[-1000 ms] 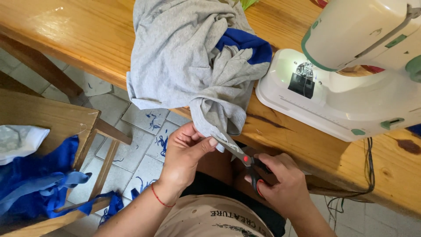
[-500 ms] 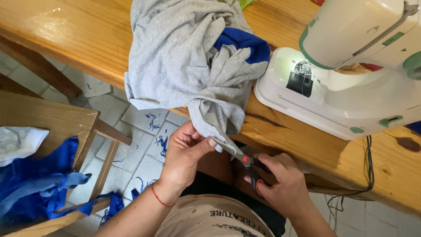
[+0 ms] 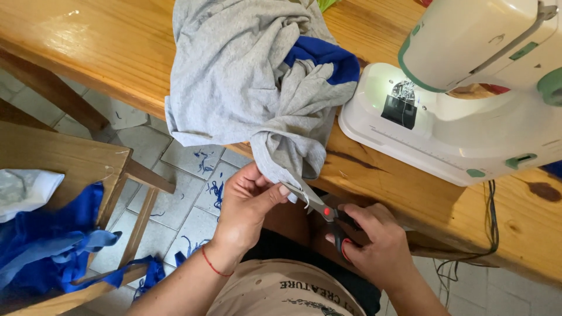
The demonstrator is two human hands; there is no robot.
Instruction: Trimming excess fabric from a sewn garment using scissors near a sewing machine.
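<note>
A grey garment with a blue part lies bunched on the wooden table and hangs over its front edge. My left hand pinches the hanging grey corner between thumb and fingers. My right hand grips small scissors with black handles and a red pivot. The blades point up-left and touch the edge of the fabric just beside my left thumb.
A white sewing machine with its lamp lit stands on the table to the right, its cable hanging over the edge. A wooden chair at the left holds blue cloth and white cloth. Blue scraps lie on the tiled floor.
Almost nothing has shifted. Both hands stay at the garment's hanging corner with the scissors at the fabric edge.
</note>
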